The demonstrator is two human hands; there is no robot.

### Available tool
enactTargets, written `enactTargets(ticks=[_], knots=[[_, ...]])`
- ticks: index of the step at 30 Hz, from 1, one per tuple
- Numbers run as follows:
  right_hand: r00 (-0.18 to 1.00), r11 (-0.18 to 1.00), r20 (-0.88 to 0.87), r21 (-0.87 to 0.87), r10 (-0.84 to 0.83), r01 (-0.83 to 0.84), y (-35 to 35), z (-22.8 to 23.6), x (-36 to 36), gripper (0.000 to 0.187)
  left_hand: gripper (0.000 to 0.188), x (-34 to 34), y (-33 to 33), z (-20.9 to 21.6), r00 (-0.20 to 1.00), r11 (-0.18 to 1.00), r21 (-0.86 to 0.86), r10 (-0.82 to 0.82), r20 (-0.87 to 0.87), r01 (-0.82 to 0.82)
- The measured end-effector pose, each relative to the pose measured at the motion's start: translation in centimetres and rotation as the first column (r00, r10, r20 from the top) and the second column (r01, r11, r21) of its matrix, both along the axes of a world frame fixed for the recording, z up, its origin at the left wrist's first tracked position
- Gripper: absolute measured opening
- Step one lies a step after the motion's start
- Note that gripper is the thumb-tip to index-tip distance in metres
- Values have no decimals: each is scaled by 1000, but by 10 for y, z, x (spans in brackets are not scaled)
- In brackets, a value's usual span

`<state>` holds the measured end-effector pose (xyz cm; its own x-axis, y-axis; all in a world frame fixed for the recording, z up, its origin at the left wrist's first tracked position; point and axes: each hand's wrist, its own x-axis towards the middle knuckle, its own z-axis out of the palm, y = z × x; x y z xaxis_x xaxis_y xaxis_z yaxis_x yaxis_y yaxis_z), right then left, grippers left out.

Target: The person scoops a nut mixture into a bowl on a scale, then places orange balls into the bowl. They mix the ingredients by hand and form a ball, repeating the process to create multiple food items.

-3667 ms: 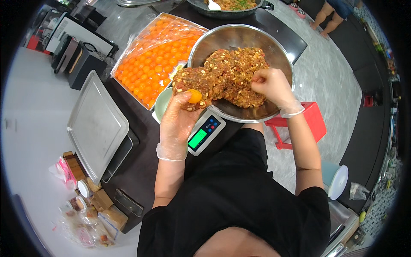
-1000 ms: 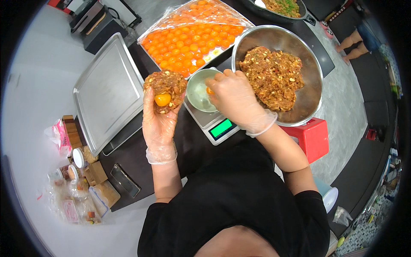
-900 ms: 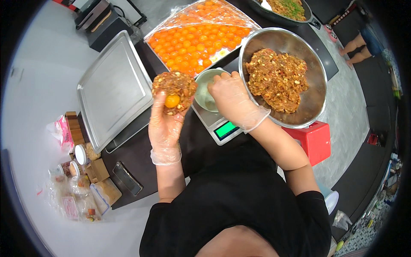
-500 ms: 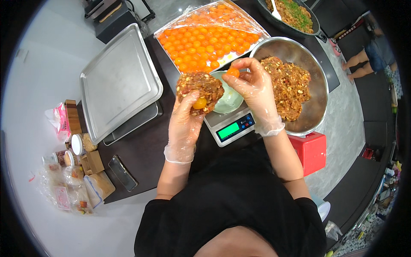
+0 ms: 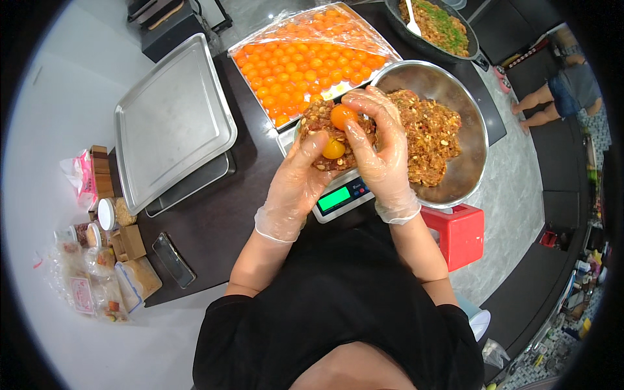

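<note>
My left hand (image 5: 296, 185), in a clear plastic glove, cups a flat patty of brown minced filling (image 5: 320, 123) above a small digital scale (image 5: 338, 195). Two orange egg yolks (image 5: 338, 130) lie on the patty. My gloved right hand (image 5: 380, 153) presses the upper yolk into the filling with its fingertips. A large steel bowl (image 5: 471, 159) holding more of the minced mixture stands just to the right.
A tray of several orange yolks under clear film (image 5: 305, 58) lies behind the scale. An empty steel tray (image 5: 170, 120) sits to the left. Small packets and jars (image 5: 97, 250) and a phone (image 5: 173, 260) lie at the left edge. A red stool (image 5: 458, 234) and a pan of filling (image 5: 442, 26) stand to the right.
My right hand took a second yolk and brought it onto the patty beside the first. Both hands moved together over the scale.
</note>
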<state>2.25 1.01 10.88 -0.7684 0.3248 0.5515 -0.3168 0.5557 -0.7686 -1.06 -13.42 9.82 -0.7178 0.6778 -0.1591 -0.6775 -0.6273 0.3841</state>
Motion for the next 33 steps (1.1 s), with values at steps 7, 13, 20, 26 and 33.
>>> enactTargets(ticks=[7, 13, 20, 26, 33], knots=[[992, 973, 111, 215, 65, -88, 32, 18, -5, 29, 55, -8, 8, -5, 980, 988, -146, -73, -183, 46], [943, 922, 191, -333, 271, -197, 41, 25, 6, 18, 54, -7, 20, 4, 968, 984, -161, -110, -227, 74], [994, 946, 111, -324, 14, 23, 57, 12, 28, 17, 57, 3, 64, 13, 953, 983, -112, -168, -251, 144], [965, 969, -89, 22, -245, 248, 83, 20, 51, 13, 57, 18, 98, 20, 932, 970, -101, -241, -270, 222], [916, 919, -144, 80, -373, 387, 95, 14, 62, 14, 52, 31, 123, 29, 944, 976, -93, -216, -250, 198]])
